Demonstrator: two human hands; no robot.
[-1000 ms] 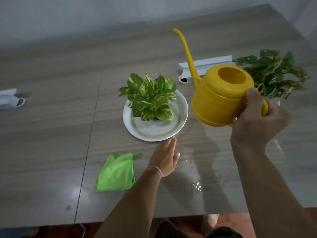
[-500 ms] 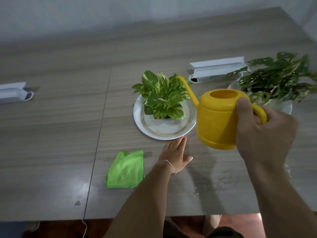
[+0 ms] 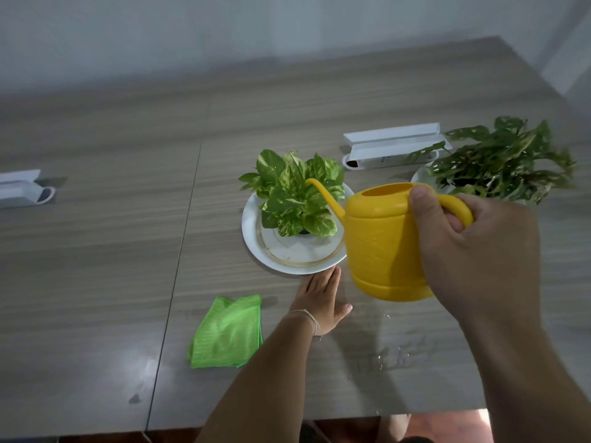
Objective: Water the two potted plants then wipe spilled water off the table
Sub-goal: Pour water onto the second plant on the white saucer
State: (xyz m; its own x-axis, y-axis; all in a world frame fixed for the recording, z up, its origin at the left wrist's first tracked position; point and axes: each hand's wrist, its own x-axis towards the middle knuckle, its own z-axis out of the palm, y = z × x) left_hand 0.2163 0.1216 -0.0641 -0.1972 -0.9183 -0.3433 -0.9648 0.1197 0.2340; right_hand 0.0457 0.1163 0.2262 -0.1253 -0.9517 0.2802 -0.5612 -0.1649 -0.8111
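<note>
My right hand (image 3: 473,251) grips the handle of a yellow watering can (image 3: 380,241), tilted so its thin spout reaches over the variegated plant (image 3: 294,196). That plant stands on a white plate (image 3: 287,257) in the middle of the table. My left hand (image 3: 319,302) lies flat and open on the table, fingertips at the plate's near rim. A second, darker plant (image 3: 499,161) stands at the right, partly behind my right hand. A folded green cloth (image 3: 228,330) lies left of my left wrist. Spilled water (image 3: 393,356) glistens on the table near the front edge.
The grey wood-grain table (image 3: 96,251) has a seam running front to back left of the cloth. A white box-shaped fitting (image 3: 390,148) sits behind the plants, another white fitting (image 3: 22,190) at the far left. The table's front edge is close to my body.
The watering can came down from an upright raised position and tipped toward the variegated plant, spout now over its leaves. My left hand stayed flat by the plate.
</note>
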